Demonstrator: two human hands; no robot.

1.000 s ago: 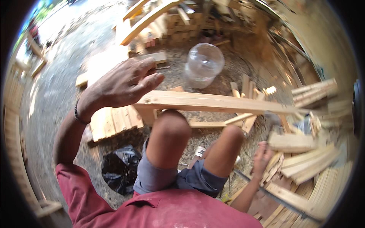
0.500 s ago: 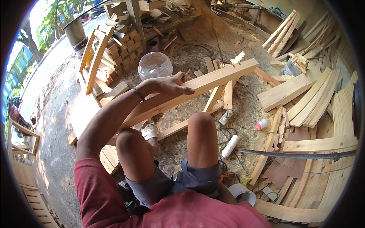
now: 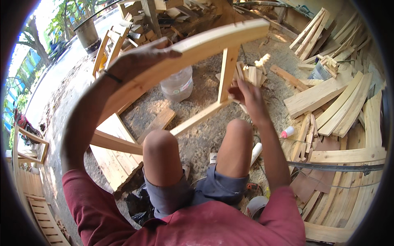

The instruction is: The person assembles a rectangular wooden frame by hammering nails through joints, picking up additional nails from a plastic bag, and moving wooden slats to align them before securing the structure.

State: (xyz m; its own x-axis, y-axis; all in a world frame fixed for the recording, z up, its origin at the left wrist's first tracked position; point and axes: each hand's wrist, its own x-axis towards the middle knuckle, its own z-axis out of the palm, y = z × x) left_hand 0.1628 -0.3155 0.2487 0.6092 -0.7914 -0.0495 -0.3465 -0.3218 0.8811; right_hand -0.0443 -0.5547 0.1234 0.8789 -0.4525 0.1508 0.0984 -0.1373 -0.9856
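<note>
Left hand (image 3: 143, 56) is gripping the beam (image 3: 221, 39). Right hand (image 3: 250, 98) is sitting at the lower end of the crosspiece (image 3: 227, 74); can't tell whether it's gripping.

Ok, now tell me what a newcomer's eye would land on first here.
First, the big pale wooden frame slanting across the upper middle, with the left hand on its long upper piece and the right hand close to its lower joint. Next, the clear plastic container on the ground behind it, and the curved boards lying over at the right.
</note>
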